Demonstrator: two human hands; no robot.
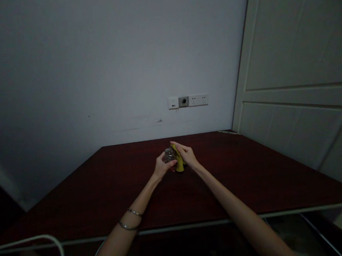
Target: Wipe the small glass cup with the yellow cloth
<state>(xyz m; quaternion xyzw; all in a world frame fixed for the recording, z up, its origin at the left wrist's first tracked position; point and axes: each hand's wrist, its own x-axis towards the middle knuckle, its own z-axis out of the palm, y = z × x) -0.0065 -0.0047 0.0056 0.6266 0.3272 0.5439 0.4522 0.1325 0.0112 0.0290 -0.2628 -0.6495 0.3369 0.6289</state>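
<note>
Over the middle of the dark red table, my left hand is closed around a small clear container, glass or plastic, with shiny ridged sides. A yellow cloth is in my right hand, pressed against the container's right side. Part of the cloth hangs down below the fingers. My fingers hide some of the container, so its exact kind and its opening cannot be made out. Two bracelets circle my left forearm.
The dark red table reaches back to a pale wall, with its light front edge near me. Sockets and a grey switch plate sit on the wall. A white panelled door stands right. A white cable loops at the lower left.
</note>
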